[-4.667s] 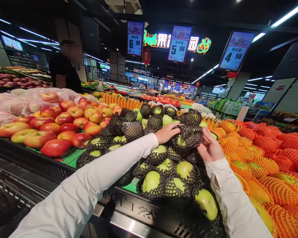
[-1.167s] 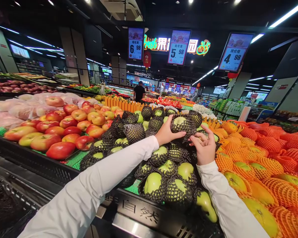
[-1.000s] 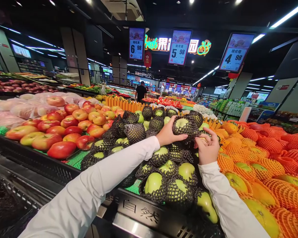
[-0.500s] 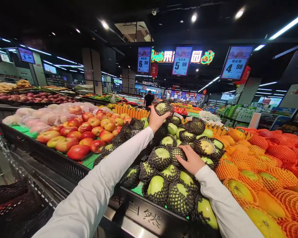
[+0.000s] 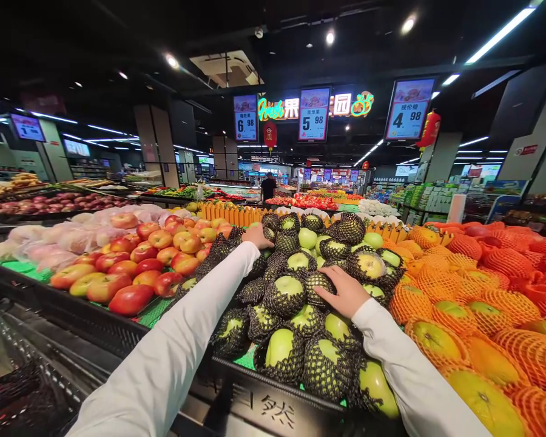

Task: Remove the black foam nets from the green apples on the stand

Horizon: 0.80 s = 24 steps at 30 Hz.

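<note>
My left hand (image 5: 256,235) reaches to the back left of a heap of green apples, many in black foam nets. Its fingers are closed around a netted green apple (image 5: 269,223), partly hidden behind the hand. Nearer to me, my right hand (image 5: 344,291) has its thumb and fingers around another netted green apple (image 5: 317,285), which lies among the others. In front of both hands, larger green apples (image 5: 279,347) fill the near end of the black bin.
Red and yellow apples (image 5: 127,264) lie to the left, beyond them bagged pale fruit (image 5: 64,237). On the right are oranges in orange nets (image 5: 441,340). The bin's black front edge (image 5: 273,379) runs close to me. Price screens (image 5: 313,115) hang overhead; a person (image 5: 268,187) stands far off.
My left hand has lowered with the netted green apple and shifted left, down to the heap. My right hand stays on the same apple. The view has turned slightly right.
</note>
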Each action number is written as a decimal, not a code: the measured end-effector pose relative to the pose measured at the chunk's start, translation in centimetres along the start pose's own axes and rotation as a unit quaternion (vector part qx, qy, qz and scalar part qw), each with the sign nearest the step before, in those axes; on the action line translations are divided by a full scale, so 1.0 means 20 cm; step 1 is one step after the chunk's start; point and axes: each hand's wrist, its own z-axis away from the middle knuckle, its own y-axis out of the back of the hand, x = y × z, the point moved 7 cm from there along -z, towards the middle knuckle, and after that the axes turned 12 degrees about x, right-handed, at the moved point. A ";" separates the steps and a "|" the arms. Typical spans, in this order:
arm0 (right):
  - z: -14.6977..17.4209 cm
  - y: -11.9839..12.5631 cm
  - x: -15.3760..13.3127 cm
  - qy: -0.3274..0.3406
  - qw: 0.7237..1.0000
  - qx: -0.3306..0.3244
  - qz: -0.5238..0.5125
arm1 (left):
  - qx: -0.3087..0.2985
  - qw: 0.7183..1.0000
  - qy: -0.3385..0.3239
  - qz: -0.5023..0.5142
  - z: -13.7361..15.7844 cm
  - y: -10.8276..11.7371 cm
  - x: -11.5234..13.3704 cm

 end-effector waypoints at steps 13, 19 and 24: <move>0.00 0.00 -0.01 -0.005 1.000 -0.016 0.005 | 0.066 0.973 -0.211 -0.060 0.05 0.05 0.66; 0.00 0.01 -0.01 -0.009 1.000 -0.024 0.006 | -0.044 0.953 -0.282 -0.098 0.03 -0.24 0.86; 0.01 0.01 -0.02 -0.009 0.999 -0.030 0.014 | -0.041 0.952 -0.282 -0.113 0.00 -0.34 0.84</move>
